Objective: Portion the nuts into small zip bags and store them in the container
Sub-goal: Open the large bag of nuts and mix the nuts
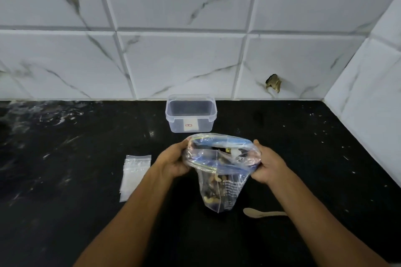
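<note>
Forearms: both enter from the bottom edge, nearest the camera, converging on the bag at centre.
Left hand [173,159]: fingers curled round the left side of the large zip bag's mouth, gripping it.
Right hand [268,163]: gripping the right side of the same mouth, thumb on top of the rim.
Large zip bag [219,171]: held upright between the hands, mouth pulled wide and facing up toward the camera; long axis runs near-vertical, base at or just above the black counter [65,201] — contact cannot be told.
Nuts [211,198]: gathered in the lower part of the bag, pale cashew shapes visible through the plastic.
Small zip bags [133,176]: flat stack on the counter, left of the left hand, apart from it.
Wooden spoon [263,212]: lying flat beside the bag's base, partly under the right forearm; bowl points left.
Container [191,115]: clear, lidless, appears empty, against the tiled wall directly beyond the bag.
Key relation: spoon sits on the right hand's side, small bags on the left hand's side; judged each hand takes its near item.
Progress: judged early; no portion filled yet.
</note>
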A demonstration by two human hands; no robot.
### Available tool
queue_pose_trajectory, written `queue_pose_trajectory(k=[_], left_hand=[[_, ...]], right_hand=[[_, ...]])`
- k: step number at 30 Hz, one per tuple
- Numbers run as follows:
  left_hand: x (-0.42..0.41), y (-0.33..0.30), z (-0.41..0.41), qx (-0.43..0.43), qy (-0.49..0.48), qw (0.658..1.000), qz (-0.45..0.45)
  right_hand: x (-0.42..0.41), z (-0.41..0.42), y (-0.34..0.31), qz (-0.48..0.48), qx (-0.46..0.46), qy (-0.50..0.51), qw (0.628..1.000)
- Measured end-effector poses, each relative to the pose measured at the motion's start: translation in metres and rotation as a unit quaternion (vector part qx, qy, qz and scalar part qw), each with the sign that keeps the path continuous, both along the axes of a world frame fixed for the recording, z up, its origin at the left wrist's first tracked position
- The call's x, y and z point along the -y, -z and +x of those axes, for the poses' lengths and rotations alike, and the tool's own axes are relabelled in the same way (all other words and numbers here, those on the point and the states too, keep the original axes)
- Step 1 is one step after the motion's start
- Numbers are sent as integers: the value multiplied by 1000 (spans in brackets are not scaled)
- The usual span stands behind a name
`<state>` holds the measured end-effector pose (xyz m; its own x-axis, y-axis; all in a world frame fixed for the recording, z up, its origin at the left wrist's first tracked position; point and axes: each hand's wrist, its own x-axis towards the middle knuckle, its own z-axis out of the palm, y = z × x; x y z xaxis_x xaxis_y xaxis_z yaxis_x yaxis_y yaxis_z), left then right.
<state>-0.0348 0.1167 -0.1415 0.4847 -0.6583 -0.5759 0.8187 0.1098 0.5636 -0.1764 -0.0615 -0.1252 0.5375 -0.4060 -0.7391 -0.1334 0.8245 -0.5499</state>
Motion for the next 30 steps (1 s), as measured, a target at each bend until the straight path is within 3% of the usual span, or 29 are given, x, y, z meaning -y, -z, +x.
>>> queue_pose_trajectory(k=[4,6,8,10,11,12,13,15,17,21,23,27,30], left_hand=[[-4,-2,-14,-38,-6,999,-10],[-5,3,-14,-22,0,998,52],[-8,3,-12,27,28,991,129],[-8,5,-9,136,44,966,216],[-8,6,-9,237,51,932,269],[-7,7,-12,363,49,872,326],[-7,5,-18,496,32,784,371],[-6,-9,-36,717,-10,591,368],[0,-17,-56,829,84,458,308],[8,-12,-80,788,365,384,314],[0,-9,-84,785,431,312,316],[-17,-12,-80,826,423,248,277],[-25,-11,-74,849,405,206,271]], right_hand=[[-2,1,9,-45,20,-6,999],[-7,-3,15,-161,-40,-78,983],[-10,-8,18,-292,-125,-193,928],[-11,-8,17,-402,-154,-273,860],[-11,-5,16,-457,-151,-294,826],[-10,-1,15,-511,-146,-307,789],[-9,5,14,-560,-142,-318,751],[-8,17,14,-625,-142,-358,679],[-8,28,20,-637,-162,-406,634],[-11,37,23,-662,-193,-393,608],[-6,36,15,-682,-198,-325,624],[-2,30,1,-694,-176,-194,670],[1,18,9,-664,-223,-204,684]])
